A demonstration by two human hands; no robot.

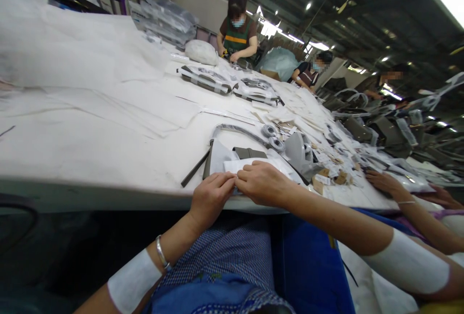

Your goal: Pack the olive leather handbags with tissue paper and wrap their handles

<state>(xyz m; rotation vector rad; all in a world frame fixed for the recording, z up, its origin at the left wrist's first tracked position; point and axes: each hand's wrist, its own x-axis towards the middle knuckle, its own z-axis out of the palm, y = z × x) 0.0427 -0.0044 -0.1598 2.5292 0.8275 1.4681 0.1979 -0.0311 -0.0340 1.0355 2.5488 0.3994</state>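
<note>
While both hands met at the near edge of the table (90,149), the left hand (212,198) and right hand (263,183) pinched the white sheet (253,163), fingertips almost touching. It lay just beyond the knuckles, long side left to right (paper, probably), the right hand further over it, a grey strap (195,168) just left.

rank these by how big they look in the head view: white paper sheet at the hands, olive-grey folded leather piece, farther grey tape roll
1. white paper sheet
2. olive-grey folded leather piece
3. farther grey tape roll, though it lies farther from the camera, so its true size is unsure
</note>
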